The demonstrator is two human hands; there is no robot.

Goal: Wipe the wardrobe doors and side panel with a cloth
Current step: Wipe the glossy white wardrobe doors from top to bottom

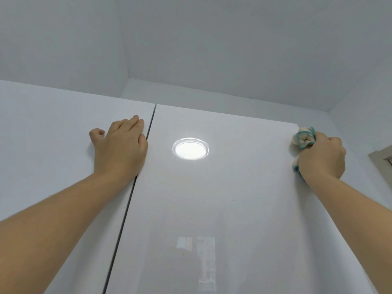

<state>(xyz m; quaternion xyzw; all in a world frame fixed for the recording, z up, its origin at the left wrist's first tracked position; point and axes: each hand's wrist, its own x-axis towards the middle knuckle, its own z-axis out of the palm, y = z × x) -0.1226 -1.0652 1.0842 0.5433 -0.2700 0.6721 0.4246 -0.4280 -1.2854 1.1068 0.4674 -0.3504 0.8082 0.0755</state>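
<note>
The right hand (321,158) is reaching up and closing in a fist around a bunched cloth (303,139), cream with a teal edge. It is pressing the cloth against the top right corner of the right door (222,198) of a tall, glossy white wardrobe, right at the door's outer edge. A little cloth is poking out above the knuckles and a little below the wrist.

The left hand (121,149) is lying open and flat, holding nothing, palm against the left door (53,155), with its fingertips (135,122) just beside the dark gap (127,206) between the two doors. It seems to be bracing the person.

Between the hands, a round ceiling light is reflecting brightly in the right door (190,150). Lower down, pale window-like reflections are showing. Above the wardrobe, the plain white ceiling (212,39) is meeting the walls, and a bit of a beige frame (381,158) is peeking in at the far right.

Risks, as a judgement: with both arms stretching high, balance could be slipping. The cloth, sitting on the very edge, could be sliding off the door onto the side. A tight wad could be leaving streaks on the shiny finish. The bare left palm could be leaving prints.

No brand, label or writing is showing anywhere.
</note>
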